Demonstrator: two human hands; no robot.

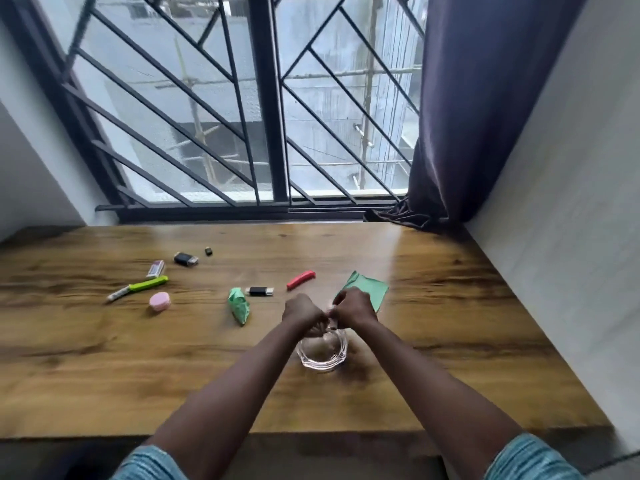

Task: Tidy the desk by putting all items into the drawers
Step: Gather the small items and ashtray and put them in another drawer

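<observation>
A wooden desk [450, 358] stands below a barred window [242, 109], with a dark curtain [460, 116] bunched at its right end. At the desk's centre a person's left hand [303, 315] and right hand [355, 308] meet, fingers curled together above the far rim of a clear glass dish [322, 353]; blur hides what, if anything, they pinch. A green cloth [372, 289] lies just beyond the right hand. Scattered to the left are a green packet [239, 305], a green-handled marker [138, 287], a red cap [300, 279], a black USB stick [259, 291] and a pink jar [159, 301].
</observation>
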